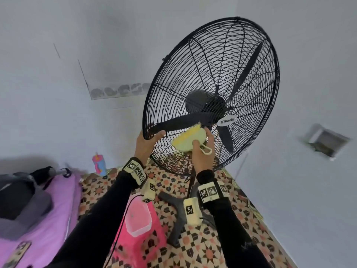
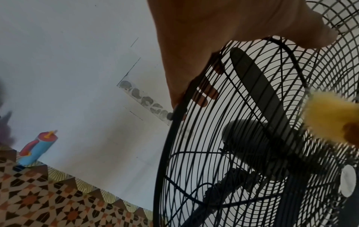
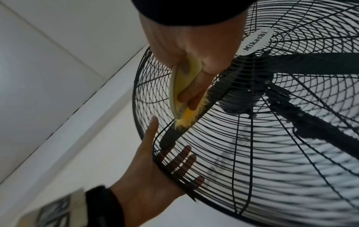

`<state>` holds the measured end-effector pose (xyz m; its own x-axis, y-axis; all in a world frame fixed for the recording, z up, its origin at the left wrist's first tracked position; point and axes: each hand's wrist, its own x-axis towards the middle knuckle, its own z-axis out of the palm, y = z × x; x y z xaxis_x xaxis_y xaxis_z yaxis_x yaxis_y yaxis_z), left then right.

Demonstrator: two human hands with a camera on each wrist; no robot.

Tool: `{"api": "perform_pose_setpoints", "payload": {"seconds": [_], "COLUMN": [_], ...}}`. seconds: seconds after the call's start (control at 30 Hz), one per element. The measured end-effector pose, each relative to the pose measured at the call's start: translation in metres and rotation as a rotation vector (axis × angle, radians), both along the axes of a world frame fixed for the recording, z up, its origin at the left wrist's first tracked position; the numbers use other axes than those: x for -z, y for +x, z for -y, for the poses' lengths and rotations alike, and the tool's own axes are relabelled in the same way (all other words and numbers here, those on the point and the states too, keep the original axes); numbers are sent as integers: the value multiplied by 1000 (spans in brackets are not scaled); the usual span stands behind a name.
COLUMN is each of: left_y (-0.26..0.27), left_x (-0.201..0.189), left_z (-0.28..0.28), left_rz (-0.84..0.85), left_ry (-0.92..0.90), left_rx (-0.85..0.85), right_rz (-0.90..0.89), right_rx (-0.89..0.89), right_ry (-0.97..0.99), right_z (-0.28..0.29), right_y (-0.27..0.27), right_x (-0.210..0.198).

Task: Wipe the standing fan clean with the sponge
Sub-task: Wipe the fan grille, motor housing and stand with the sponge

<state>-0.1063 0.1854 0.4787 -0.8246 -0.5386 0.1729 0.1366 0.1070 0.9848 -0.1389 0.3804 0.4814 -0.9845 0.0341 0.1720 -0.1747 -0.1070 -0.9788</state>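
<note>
The black standing fan (image 1: 241, 60) with a wire cage and a "Mikachi" badge (image 1: 227, 120) fills the upper right of the head view. My left hand (image 1: 148, 141) grips the cage's lower left rim (image 3: 161, 167), thumb in front, fingers (image 3: 186, 159) behind the wires. My right hand (image 1: 201, 149) holds a pale yellow-green scrubber (image 1: 190, 141) with yellow bristles (image 3: 185, 121) pressed against the front grille below the hub. In the left wrist view the bristles (image 2: 328, 115) show blurred at the right edge.
A pink plastic stool (image 1: 139, 240) with a clear lidded tub (image 1: 138, 217) stands below my arms on the patterned floor (image 1: 212, 248). The fan's grey base legs (image 1: 179, 215) spread beside it. A blue and pink bottle (image 1: 99, 164) stands by the wall. Pink fabric (image 1: 38, 229) lies left.
</note>
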Motion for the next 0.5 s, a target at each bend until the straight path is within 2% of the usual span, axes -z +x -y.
{"api": "perform_pose_setpoints", "payload": {"seconds": [0.17, 0.33, 0.4, 0.5], "left_y": [0, -3, -4, -3], "left_x": [3, 5, 5, 6], "left_z": [7, 6, 6, 10], "left_rz": [32, 19, 14, 7], "left_ry": [24, 30, 31, 40], "left_rx": [-18, 7, 1, 4], "right_rz": [206, 41, 100, 181], "right_rx": [44, 27, 41, 23], "right_ry": [39, 58, 59, 167], "right_z": [-1, 7, 10, 5], "right_y": [4, -5, -7, -8], "right_x": [26, 0, 4, 24]}}
